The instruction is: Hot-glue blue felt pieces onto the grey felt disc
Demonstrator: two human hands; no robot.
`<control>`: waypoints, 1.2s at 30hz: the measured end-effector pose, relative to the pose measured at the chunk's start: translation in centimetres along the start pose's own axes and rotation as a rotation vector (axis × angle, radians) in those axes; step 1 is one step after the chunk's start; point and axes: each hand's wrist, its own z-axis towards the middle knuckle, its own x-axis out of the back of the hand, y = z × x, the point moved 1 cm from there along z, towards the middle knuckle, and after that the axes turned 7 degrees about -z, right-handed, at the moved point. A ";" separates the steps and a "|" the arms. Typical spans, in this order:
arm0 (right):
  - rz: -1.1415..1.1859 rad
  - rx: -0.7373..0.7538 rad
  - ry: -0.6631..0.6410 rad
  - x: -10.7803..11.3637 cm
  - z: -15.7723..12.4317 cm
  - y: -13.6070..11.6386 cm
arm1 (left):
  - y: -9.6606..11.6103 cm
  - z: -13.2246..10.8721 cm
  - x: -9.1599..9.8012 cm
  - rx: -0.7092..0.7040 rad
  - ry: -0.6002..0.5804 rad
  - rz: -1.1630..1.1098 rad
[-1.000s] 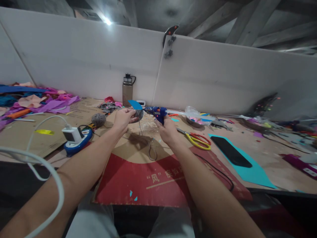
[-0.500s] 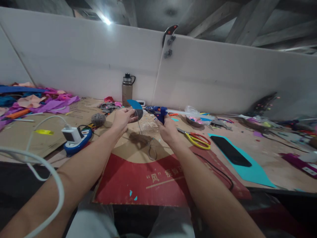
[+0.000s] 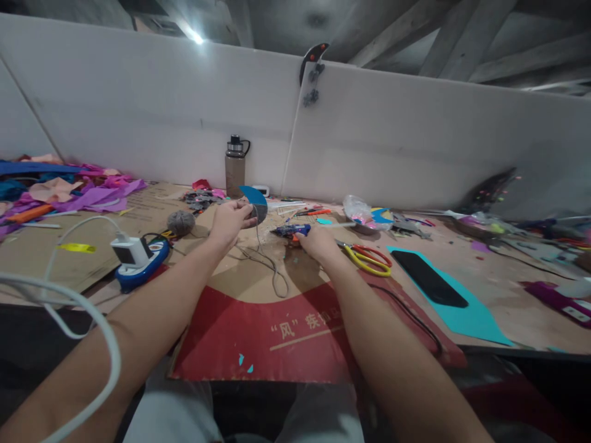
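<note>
My left hand [image 3: 229,223] is raised over the cardboard sheet [image 3: 258,320] and pinches a blue and grey disc-shaped foam piece [image 3: 255,201], from which a grey string [image 3: 270,267] hangs down to the table. Over to the right, my right hand [image 3: 317,241] rests low on the table with its fingers closed around the handle of the blue glue gun [image 3: 290,231], which lies on its side on the cardboard.
Yellow and red scissors [image 3: 367,257] lie just right of my right hand. A black phone [image 3: 428,278] rests on teal paper [image 3: 471,317]. A water bottle [image 3: 234,166] stands at the wall. A white charger on a blue power strip [image 3: 138,258] and yarn ball [image 3: 180,221] sit left.
My right hand has dropped from beside the foam piece to the table, laying the glue gun down on its side. My left hand kept the foam piece held up.
</note>
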 end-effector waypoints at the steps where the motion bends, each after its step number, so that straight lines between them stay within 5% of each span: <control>1: -0.056 -0.050 0.066 0.4 -0.1 -0.2 | 0.0 0.0 -0.1 -0.017 0.002 0.014; 5: 0.305 -0.039 0.069 0.1 -0.7 -3.1 | 0.0 -0.6 -0.5 -0.103 -0.024 0.133; 10: 1.100 -0.156 -0.214 -2.4 -1.9 -7.7 | 1.1 -2.1 -1.3 -0.314 -0.091 0.463; 13: 1.300 -0.157 -0.359 -2.5 -2.2 -8.5 | 1.5 -2.5 -1.6 -0.354 -0.082 0.586; 16: 1.172 -0.097 -0.320 -1.9 -1.8 -7.8 | 0.9 -2.2 -1.5 -0.272 -0.119 0.423; 24: 0.603 0.156 0.224 0.1 -0.9 -5.8 | -0.1 -2.1 -1.7 -0.092 -0.178 0.219; 36: 0.504 0.209 0.265 0.2 -0.9 -5.1 | -0.2 -2.3 -2.0 0.080 -0.126 0.010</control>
